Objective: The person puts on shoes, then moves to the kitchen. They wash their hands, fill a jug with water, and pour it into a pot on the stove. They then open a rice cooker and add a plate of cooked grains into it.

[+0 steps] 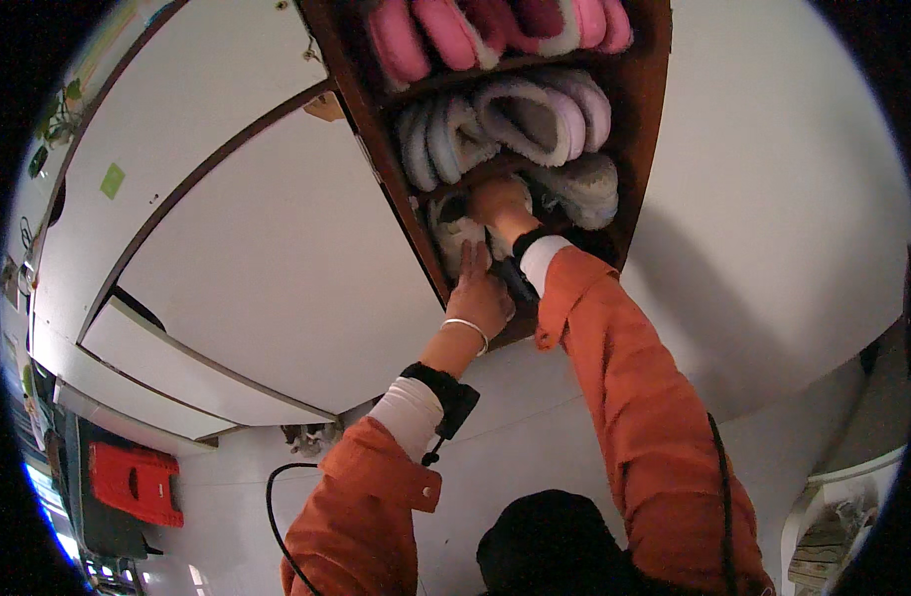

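Below me stands a dark wooden shoe rack (644,149) with several shelves of footwear. My right hand (504,203) reaches into a lower shelf and rests on a light shoe (502,244); its fingers are largely hidden there. Beside it, my left hand (479,296) touches the front of another light shoe (455,235) with extended fingers. A greyish shoe (593,190) lies to the right on that shelf. Grey fleece-lined slippers (444,141) and lilac fleece-lined slippers (567,123) fill the shelf above, and pink slippers (455,33) sit higher up.
White cabinet doors (276,246) flank the rack on the left, and a large white panel (768,186) stands at right. A red plastic object (135,483) is at lower left. A black cable (270,499) hangs by my left sleeve. Pale floor tiles (500,432) lie below.
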Demonstrator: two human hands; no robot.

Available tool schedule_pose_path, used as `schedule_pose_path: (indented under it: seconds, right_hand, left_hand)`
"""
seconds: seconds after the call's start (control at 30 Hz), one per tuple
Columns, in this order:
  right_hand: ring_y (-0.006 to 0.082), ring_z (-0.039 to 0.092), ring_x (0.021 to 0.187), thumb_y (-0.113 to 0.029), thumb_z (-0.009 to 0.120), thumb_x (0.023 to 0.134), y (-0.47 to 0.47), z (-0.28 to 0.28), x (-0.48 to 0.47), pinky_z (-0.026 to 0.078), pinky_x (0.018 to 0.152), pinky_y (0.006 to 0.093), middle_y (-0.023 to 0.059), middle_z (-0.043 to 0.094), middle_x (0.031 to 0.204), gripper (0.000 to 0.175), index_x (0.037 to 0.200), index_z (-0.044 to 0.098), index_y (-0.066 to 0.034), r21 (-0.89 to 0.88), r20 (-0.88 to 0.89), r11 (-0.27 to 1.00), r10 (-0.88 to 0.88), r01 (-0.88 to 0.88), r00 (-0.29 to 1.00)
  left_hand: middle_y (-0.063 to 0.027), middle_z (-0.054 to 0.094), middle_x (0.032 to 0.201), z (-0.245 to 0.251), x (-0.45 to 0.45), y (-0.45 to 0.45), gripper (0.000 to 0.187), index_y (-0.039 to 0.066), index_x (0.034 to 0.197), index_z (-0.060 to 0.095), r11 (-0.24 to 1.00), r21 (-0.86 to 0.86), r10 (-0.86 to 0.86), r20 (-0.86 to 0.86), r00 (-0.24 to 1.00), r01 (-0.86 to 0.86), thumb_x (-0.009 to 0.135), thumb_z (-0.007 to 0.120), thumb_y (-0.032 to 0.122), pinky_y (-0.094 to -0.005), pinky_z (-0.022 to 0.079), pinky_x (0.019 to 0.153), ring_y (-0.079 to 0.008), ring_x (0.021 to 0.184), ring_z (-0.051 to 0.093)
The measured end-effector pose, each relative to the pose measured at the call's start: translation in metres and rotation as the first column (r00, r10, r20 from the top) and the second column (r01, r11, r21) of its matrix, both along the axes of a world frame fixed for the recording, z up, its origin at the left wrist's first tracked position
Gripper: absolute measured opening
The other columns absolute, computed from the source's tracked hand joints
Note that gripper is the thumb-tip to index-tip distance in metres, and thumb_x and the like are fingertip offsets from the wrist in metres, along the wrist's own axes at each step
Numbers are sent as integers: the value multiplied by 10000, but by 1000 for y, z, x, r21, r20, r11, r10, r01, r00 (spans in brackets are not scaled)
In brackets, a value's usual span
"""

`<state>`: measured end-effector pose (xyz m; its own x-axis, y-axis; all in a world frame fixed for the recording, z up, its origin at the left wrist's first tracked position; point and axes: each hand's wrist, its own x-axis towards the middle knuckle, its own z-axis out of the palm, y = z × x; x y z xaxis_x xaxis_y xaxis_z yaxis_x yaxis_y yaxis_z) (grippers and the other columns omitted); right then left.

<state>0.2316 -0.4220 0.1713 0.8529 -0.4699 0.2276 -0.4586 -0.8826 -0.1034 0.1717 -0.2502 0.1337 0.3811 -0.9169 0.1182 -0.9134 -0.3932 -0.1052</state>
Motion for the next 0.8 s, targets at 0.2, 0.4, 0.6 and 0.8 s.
schedule_pose_path:
  seconds: [0.2, 0.4, 0.6, 0.8]
  right_hand:
    - [348, 579, 948, -130, 597, 864, 40, -24, -102, 461, 838, 423, 149, 629, 1020, 198, 1035, 622, -34, -305, 771, 938, 345, -166, 535]
    - [243, 602, 902, -148, 599, 930, 118, -256, -415, 485, 788, 347, 107, 616, 985, 195, 1090, 596, -37, 755, 313, 637, -139, -158, 939]
    - [245, 609, 953, -318, 476, 941, 41, -303, -609, 473, 899, 389, 42, 607, 1088, 315, 1114, 575, -74, 964, 131, 208, -914, 167, 383]
    - [235, 606, 857, -78, 582, 809, 19, -192, -533, 474, 776, 360, 93, 637, 915, 320, 1114, 584, 20, 718, 212, 627, -609, 301, 764]
  left_hand:
    - [-210, 499, 1320, 3, -10, 54, 216, 25, 1068, 644, 836, -545, -241, -261, 935, 63, 867, 597, 89, -435, 427, 1016, -390, 1207, 497]
    - [-170, 554, 1253, -53, -30, 217, 212, 43, 1056, 651, 909, -400, -292, -413, 862, 116, 846, 619, 42, -412, 475, 946, -357, 1155, 533]
    - [-149, 652, 1096, -131, -43, 331, 217, 96, 1095, 660, 975, -118, 34, -761, 648, -189, 891, 595, 129, -400, 494, 900, -339, 1028, 611]
    - [-174, 657, 1084, -193, -50, 385, 278, 97, 1136, 642, 955, 238, 296, -695, 656, -178, 914, 551, 238, -436, 496, 876, -356, 1003, 617]
